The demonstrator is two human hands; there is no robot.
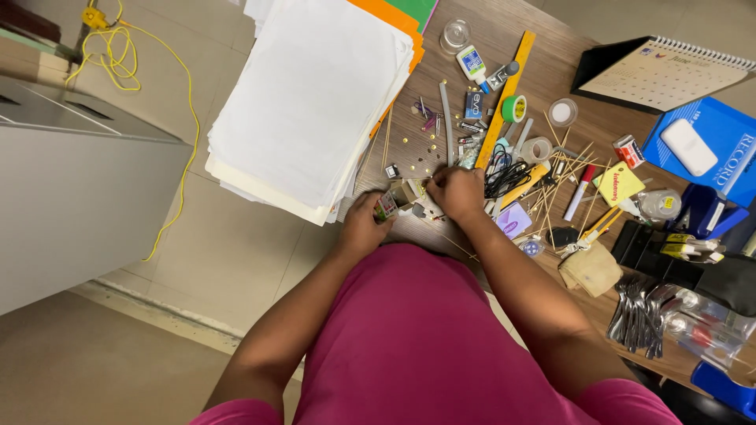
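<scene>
My left hand (364,224) is closed around a small object with a red and green label (386,206) at the near edge of the wooden desk (551,79). My right hand (457,193) rests fingers-down just to its right, pinching small whitish pieces (416,195) that lie between the two hands. What exactly the right fingers grip is hidden under the hand. Tiny beads and pins (421,145) are scattered just beyond both hands.
A tall stack of white paper (311,102) with orange sheets overhangs the desk's left edge. A yellow ruler (504,98), glue bottle (472,63), green tape roll (513,108), wooden sticks (563,177), black cable (504,177), desk calendar (661,71), blue book (713,145) and binder clips (634,315) crowd the right.
</scene>
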